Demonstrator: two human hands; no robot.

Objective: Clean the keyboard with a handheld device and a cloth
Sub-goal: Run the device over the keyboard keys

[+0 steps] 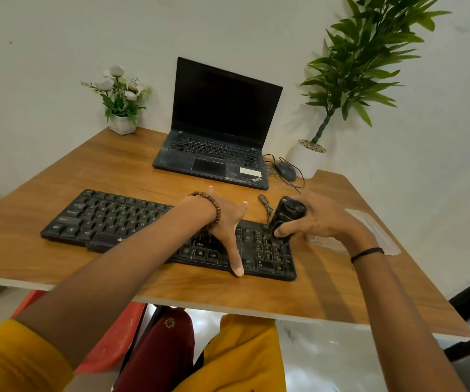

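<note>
Head view: black keyboard (109, 219) lies flat on the wood-grain desk (58, 258), near the front edge. Left hand (222, 222) presses on its right-centre keys, fingers (242, 207) splayed straight, pinning it. Right hand (324, 219) has its fingers clamped round the handheld device (286, 215), nose down over the numpad, approx. touching the keys. Device: small, dark, roughly cylindrical, hard plastic w/ slight sheen; prob. light and rigid, best held mid-body as now. Keyboard: stiff matte plastic, bumpy w/ keycaps that prob. give, so light pressure; steady it by the frame. Cloth (383, 239): pale, thin, prob. soft, flat beside the keyboard's right end, partly hidden by the right forearm.
</note>
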